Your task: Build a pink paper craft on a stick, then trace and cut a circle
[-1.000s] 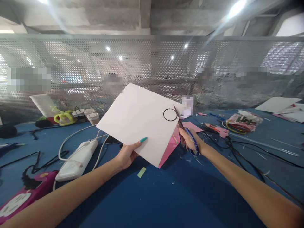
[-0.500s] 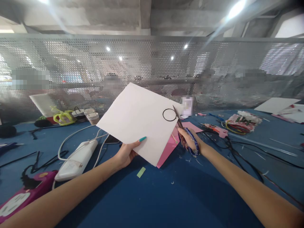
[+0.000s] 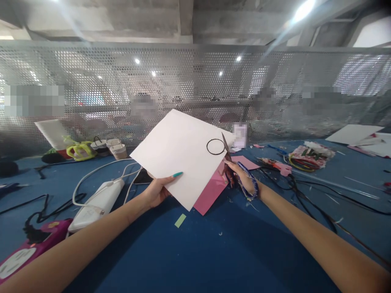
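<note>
A large sheet of white paper (image 3: 174, 146) is held up and tilted above the table by my left hand (image 3: 157, 190), its thumb on top near the lower left edge. Near the sheet's right side a black circle outline (image 3: 216, 153) shows. My right hand (image 3: 241, 176) is closed round the blue handles of a pair of scissors (image 3: 225, 144). The dark blades lie at the paper's right edge, just beside the circle. Below the white sheet, pink paper (image 3: 210, 193) rests on the table, partly covered.
At left are a white power strip (image 3: 97, 201) with cables and a magenta device (image 3: 33, 254). A green paper scrap (image 3: 180, 220) lies in front. On the right are a glue gun (image 3: 279, 166), black cords and a packet of craft pieces (image 3: 313, 154). A perforated metal screen (image 3: 195, 81) stands behind.
The white sheet has turned slightly, its lower corner shifting left and uncovering more pink paper. My left hand moved a little left with it. The scissors stay at the right edge.
</note>
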